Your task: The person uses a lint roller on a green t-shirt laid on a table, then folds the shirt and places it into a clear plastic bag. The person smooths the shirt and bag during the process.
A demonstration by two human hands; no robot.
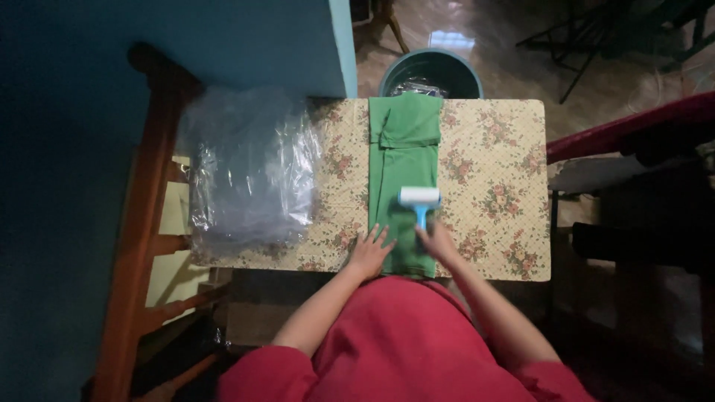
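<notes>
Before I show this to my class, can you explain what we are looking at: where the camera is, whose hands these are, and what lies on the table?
The single picture comes from a camera worn on a person's head, looking straight down, so the red clothing at the bottom is their own. There is no machine, only two bare hands. The left hand lies flat, fingers spread, on the near end of a folded green garment. The right hand grips the blue handle of a lint roller, whose white head rests on the garment. The garment lies on a table with a floral cloth. To the left sits a pile of clear plastic bags. Beyond the table's far edge stands a dark bucket.
</notes>
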